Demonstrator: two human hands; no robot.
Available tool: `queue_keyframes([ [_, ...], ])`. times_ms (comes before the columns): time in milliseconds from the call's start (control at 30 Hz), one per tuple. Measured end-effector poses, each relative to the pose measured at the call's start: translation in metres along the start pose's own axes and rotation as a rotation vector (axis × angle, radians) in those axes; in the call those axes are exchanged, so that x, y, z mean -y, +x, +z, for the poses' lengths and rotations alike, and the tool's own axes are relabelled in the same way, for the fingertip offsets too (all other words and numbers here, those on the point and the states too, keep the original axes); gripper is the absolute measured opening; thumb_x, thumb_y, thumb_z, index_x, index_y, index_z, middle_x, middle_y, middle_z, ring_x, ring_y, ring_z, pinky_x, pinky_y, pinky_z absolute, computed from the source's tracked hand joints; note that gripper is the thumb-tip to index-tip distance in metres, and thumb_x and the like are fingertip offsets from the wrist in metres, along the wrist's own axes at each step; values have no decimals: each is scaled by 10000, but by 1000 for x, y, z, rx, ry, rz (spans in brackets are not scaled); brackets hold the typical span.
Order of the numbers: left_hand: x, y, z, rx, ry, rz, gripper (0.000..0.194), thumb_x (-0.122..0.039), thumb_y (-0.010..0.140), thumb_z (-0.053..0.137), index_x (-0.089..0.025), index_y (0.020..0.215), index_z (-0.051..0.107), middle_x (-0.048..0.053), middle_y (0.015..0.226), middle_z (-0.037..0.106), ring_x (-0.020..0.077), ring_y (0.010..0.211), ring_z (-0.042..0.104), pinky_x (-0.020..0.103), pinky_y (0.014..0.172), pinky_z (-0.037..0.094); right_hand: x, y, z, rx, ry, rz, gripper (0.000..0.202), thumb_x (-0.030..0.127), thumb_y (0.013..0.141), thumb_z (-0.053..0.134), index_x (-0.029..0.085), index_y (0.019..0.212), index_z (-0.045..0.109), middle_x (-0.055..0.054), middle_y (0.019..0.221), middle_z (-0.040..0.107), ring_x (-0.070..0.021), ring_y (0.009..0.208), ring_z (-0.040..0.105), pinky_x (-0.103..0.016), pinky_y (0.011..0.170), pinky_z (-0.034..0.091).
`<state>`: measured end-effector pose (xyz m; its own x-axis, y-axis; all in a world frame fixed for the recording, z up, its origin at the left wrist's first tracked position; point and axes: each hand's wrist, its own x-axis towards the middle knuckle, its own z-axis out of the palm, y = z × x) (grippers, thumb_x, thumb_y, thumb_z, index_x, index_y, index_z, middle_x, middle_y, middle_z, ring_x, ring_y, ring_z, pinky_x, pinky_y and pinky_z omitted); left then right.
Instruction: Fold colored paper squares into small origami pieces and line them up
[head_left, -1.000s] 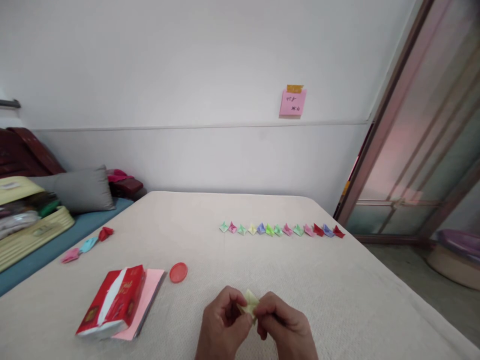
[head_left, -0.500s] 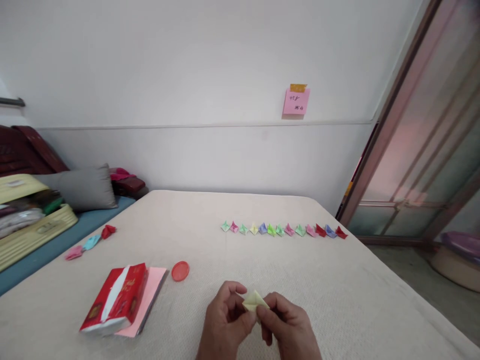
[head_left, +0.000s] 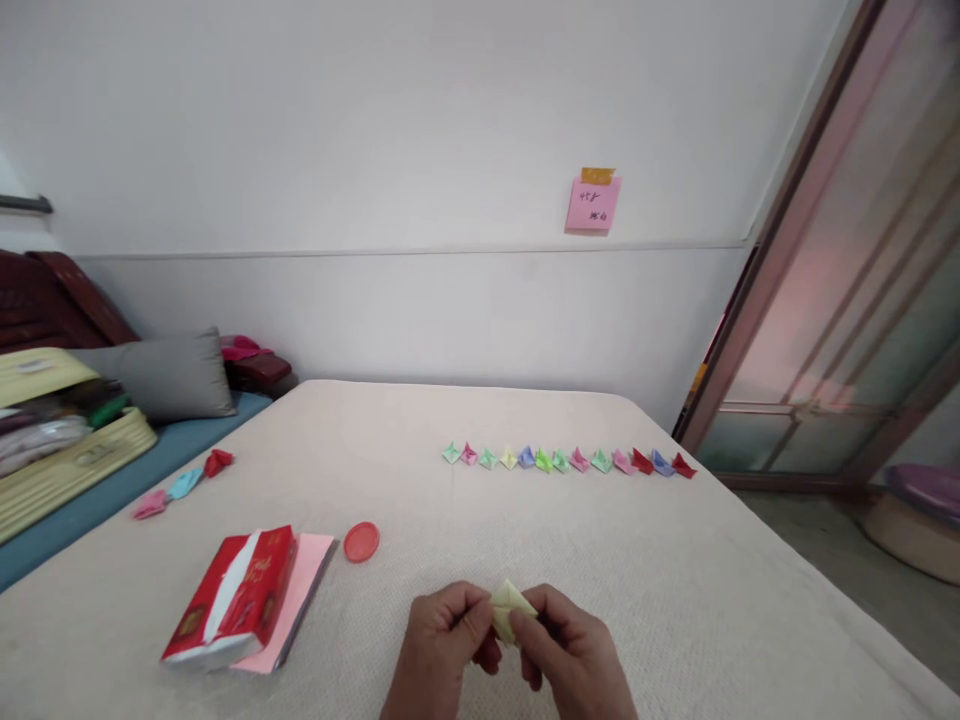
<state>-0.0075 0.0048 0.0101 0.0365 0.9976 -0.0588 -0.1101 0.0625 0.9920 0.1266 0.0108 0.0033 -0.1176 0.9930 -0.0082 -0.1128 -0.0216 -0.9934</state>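
Between my two hands, above the near part of the cloth-covered table point(head_left: 420, 420), is a small pale yellow folded paper point(head_left: 510, 603) with a pointed top. My left hand point(head_left: 448, 632) pinches its left edge between thumb and forefinger. On the other side, my right hand point(head_left: 566, 635) grips the right edge, its thumb lying across the front of the paper. The other fingers of both hands curl under and partly hide the lower folds. Farther back, a row of several small folded paper boats point(head_left: 561, 460) in many colours runs to the right.
At left lie a red tissue pack point(head_left: 238, 595) on pink paper sheets point(head_left: 304, 590) and a round red lid point(head_left: 361, 542). Pink, blue and red folded papers point(head_left: 184, 484) sit near the left edge. A pink note point(head_left: 593, 204) is taped to the wall.
My left hand has shifted slightly down, and its raised forefinger has closed onto the paper's left edge. The yellow paper has turned a little and shows more of its front.
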Motion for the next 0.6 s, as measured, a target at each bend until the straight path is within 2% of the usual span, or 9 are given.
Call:
queue_keyframes([
  [200,-2,-2,5,-84,59,58,326,-398,764,596,-171,541,531,-27,473,484,110,445,410,230,454,300,5,-4,5,-53,-57,-11,268,383,742,626,178,580,567,63,439,428,-93,414,364,-213,414,275],
  [400,0,-2,5,-92,184,125,332,-398,795,567,-184,553,494,-40,472,440,116,463,394,232,467,294,-3,1,1,22,19,62,337,462,679,696,172,560,572,45,417,480,-91,389,380,-212,396,285],
  [600,4,-4,14,-83,48,81,307,-422,792,582,-172,621,533,-37,509,468,111,473,424,221,462,337,-4,1,-2,-52,55,75,382,467,656,732,174,517,531,51,396,472,-86,368,394,-200,371,258],
])
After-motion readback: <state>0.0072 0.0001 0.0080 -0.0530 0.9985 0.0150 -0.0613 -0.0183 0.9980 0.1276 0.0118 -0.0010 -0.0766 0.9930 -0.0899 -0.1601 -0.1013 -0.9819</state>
